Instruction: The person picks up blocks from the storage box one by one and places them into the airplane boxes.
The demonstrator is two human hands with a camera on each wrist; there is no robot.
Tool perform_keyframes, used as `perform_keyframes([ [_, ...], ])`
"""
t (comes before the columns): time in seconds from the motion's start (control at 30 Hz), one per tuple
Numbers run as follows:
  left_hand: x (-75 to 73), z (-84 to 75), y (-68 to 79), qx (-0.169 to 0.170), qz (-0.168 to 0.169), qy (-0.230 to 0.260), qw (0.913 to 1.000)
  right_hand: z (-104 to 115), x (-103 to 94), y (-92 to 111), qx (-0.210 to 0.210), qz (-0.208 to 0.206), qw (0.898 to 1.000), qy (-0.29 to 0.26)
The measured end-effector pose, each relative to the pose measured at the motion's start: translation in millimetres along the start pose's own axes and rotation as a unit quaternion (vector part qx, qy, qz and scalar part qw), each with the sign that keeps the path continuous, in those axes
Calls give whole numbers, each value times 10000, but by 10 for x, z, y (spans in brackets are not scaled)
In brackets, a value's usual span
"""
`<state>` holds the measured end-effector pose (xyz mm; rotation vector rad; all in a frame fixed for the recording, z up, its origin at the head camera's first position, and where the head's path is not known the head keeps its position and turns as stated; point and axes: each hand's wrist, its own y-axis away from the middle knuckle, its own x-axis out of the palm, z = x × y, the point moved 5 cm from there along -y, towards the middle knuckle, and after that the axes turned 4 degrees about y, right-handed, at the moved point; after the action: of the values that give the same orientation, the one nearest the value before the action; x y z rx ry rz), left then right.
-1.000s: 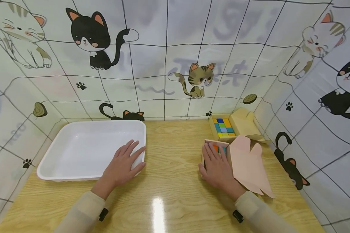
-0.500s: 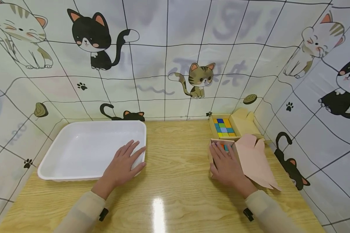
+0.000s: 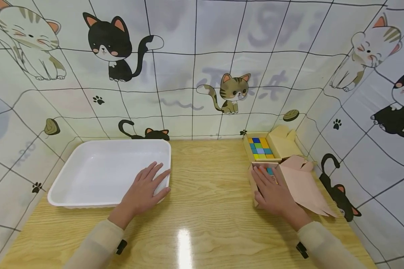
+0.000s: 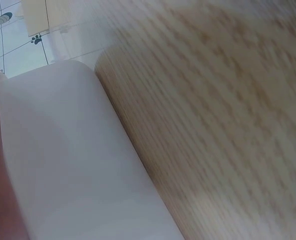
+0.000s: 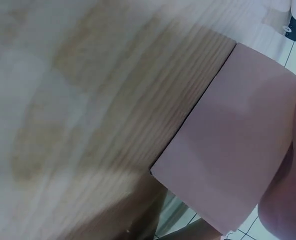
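Note:
In the head view my left hand [image 3: 143, 192] rests, fingers spread, over the right edge of a white plastic tray [image 3: 97, 173]. The tray's smooth outer wall [image 4: 78, 155] fills much of the left wrist view. My right hand [image 3: 274, 192] lies with straight fingers over a pink cardboard box [image 3: 253, 179], whose lid [image 3: 306, 185] is folded open to the right. Orange and teal blocks [image 3: 270, 171] show inside past the fingers; the hand hides the others. The box's side wall [image 5: 227, 135] shows on the table in the right wrist view.
Behind the pink box, a yellow cardboard box [image 3: 247, 149] stands open at the back right, with several coloured blocks [image 3: 260, 148] in rows. A cat-patterned cloth wall [image 3: 175, 67] encloses the wooden table [image 3: 205, 209] at the back and sides.
The pink box has slid right across the table together with my right hand, its lid now overlapping the yellow box's lid. My left hand stays on the tray; the head view has shifted slightly.

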<state>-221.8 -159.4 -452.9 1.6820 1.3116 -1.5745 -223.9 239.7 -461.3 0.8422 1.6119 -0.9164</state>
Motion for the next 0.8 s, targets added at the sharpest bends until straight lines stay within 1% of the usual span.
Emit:
perform_keyframes([
  [0.1, 4, -2, 0, -9, 0, 6, 10000, -46, 16, 43, 4, -25, 10000, -5],
  [0.33, 9, 1, 4, 4, -18, -38, 10000, -166, 35, 102, -203, -34, 9995, -227],
  [0.43, 10, -1, 0, -13, 13, -49, 10000, -213, 37, 122, -251, -10, 9995, -199],
  [0.6, 21, 3, 1, -37, 23, -58, 10000, -274, 57, 131, -294, 23, 9994, -188],
  [0.8, 21, 5, -7, -10, -12, -76, 10000, -299, 53, 125, -352, -29, 9991, -231],
])
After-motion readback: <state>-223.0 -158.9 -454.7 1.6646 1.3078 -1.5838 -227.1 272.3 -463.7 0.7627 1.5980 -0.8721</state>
